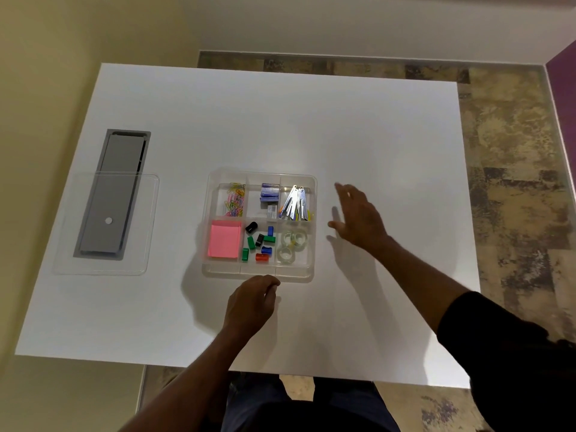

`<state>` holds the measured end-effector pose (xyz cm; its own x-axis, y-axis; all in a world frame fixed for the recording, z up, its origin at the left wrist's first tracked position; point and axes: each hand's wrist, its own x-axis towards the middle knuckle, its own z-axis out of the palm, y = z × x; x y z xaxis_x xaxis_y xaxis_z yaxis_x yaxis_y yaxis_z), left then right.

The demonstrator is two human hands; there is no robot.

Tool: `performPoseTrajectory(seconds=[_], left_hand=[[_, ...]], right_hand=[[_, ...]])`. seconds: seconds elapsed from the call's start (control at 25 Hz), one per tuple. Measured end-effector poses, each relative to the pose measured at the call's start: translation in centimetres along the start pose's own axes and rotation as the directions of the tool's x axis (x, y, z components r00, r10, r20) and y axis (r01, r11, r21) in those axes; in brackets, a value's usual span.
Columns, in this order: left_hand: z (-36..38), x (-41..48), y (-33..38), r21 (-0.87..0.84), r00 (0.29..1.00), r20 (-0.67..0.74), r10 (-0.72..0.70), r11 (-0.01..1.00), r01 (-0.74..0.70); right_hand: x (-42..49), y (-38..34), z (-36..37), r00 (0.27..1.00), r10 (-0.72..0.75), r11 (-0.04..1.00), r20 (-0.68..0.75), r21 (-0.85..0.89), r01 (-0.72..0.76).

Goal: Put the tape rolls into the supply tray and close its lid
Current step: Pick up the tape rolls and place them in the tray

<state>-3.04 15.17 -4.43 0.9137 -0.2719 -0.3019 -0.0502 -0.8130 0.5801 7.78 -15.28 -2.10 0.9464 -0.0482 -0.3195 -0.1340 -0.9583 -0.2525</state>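
A clear supply tray [314, 194] with several compartments sits mid-table, uncovered. Three clear tape rolls [291, 244] lie in its near right compartment. The clear lid [149, 226] lies flat far to the left, over a grey hatch. My left hand [251, 302] rests just in front of the tray's near edge, fingers curled, holding nothing that I can see. My right hand [358, 216] hovers right of the tray, fingers spread and empty.
Other compartments hold coloured paper clips [235, 199], pink sticky notes [224, 240], small coloured sharpeners [260, 243], staple boxes [269, 193] and metal clips [294, 204]. A grey cable hatch [113, 188] is set into the white table [374, 135] at the left.
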Motion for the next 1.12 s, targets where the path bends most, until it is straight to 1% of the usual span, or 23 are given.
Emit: performPoseTrajectory(seconds=[0.04,0.12,0.2,0.28,0.32,0.36,0.44,0.48,0.6,0.68,0.76,0.84,0.92,1.0,1.12], left_hand=[[0.1,0.1,0.2,-0.001,1.0,-0.006,0.006,1.0,-0.006],[0.2,0.3,0.4,-0.008,1.0,-0.007,0.009,1.0,-0.01],[0.3,0.5,0.7,-0.022,1.0,0.001,0.004,1.0,-0.004],[0.3,0.7,0.9,-0.039,1.0,0.004,-0.01,0.999,0.01],[0.3,0.8,1.0,-0.045,1.0,0.002,-0.019,0.999,0.019],[0.3,0.9,1.0,-0.049,1.0,0.0,-0.028,0.998,0.028],[0.3,1.0,1.0,-0.051,0.999,0.0,-0.042,0.998,0.042],[0.3,1.1,1.0,-0.05,0.999,0.001,-0.045,0.998,0.045],[0.1,1.4,1.2,-0.043,0.999,0.005,-0.045,0.998,0.046],[-0.1,1.7,1.2,-0.047,0.999,0.0,-0.045,0.998,0.045],[-0.4,1.9,1.2,-0.053,0.999,-0.002,-0.042,0.998,0.042],[-0.6,1.8,1.1,-0.056,0.999,-0.003,-0.036,0.998,0.035],[-0.9,1.7,1.0,-0.056,0.999,0.003,-0.04,0.998,0.04],[-1.1,1.4,0.7,-0.049,0.999,0.009,-0.041,0.998,0.042],[-1.4,0.8,0.3,-0.034,0.999,0.013,-0.038,0.999,0.038]], right_hand=[[0.5,0.8,-0.2,0.996,0.063,0.998,0.062,-0.009,-0.063],[1.5,2.1,-0.6,0.983,0.113,0.994,0.142,-0.007,-0.113],[2.3,2.8,-0.9,0.973,0.11,0.993,0.203,0.015,-0.115],[2.7,3.0,-0.9,0.962,0.068,0.998,0.263,-0.023,-0.064],[2.7,2.9,-0.7,0.965,0.032,0.997,0.26,-0.076,-0.013],[2.5,2.6,-0.4,0.974,-0.009,0.991,0.225,-0.127,0.038],[1.7,2.1,0.1,0.989,-0.044,0.982,0.142,-0.174,0.069],[1.3,1.9,0.4,0.99,-0.046,0.982,0.131,-0.177,0.069],[0.0,2.0,1.3,0.987,-0.047,0.993,0.157,-0.103,0.064],[-0.8,1.8,1.7,0.992,-0.036,0.999,0.12,0.004,0.035],[-1.9,0.9,1.7,0.998,-0.025,0.994,0.052,0.107,0.02],[-3.2,-0.5,1.8,0.998,-0.063,0.985,-0.023,0.162,0.066],[-4.3,-2.3,2.3,0.987,-0.147,0.977,-0.058,0.146,0.154],[-5.0,-4.5,3.0,0.973,-0.229,0.967,-0.02,0.11,0.23],[-4.9,-7.3,4.1,0.938,-0.331,0.944,0.102,0.018,0.33]])
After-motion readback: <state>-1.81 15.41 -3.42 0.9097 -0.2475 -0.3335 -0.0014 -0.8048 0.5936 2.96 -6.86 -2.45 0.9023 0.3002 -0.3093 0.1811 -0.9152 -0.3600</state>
